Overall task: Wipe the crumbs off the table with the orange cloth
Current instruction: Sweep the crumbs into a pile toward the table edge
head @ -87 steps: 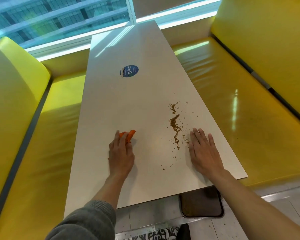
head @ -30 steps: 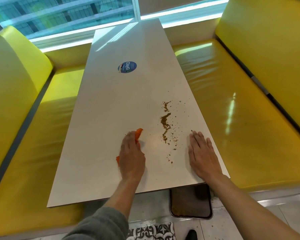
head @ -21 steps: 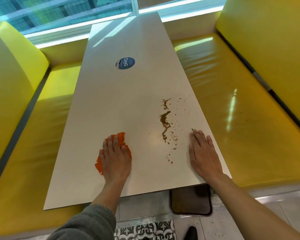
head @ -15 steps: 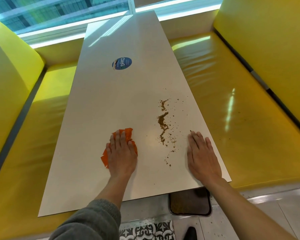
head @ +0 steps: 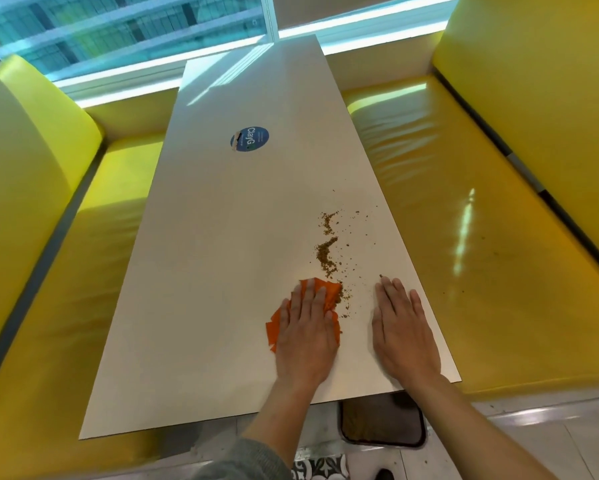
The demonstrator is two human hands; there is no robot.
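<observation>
A long white table (head: 201, 271) runs away from me. My left hand (head: 306, 336) presses flat on the orange cloth (head: 331, 291), whose edges show past the fingertips and at the hand's left side. The cloth's right edge touches the near end of a trail of brown crumbs (head: 326, 258) that runs up the right half of the table. My right hand (head: 403, 332) lies flat and empty on the table near its right edge, just right of the crumbs.
Yellow padded benches flank the table on the left (head: 83, 271) and right (head: 481, 254). A round blue sticker (head: 249, 139) sits farther up the table. A dark table base (head: 382, 424) stands on the floor under the near edge. A window lies beyond.
My left hand has slid the orange cloth to the right across the table until it reaches the crumbs. My right hand has stayed flat in place.
</observation>
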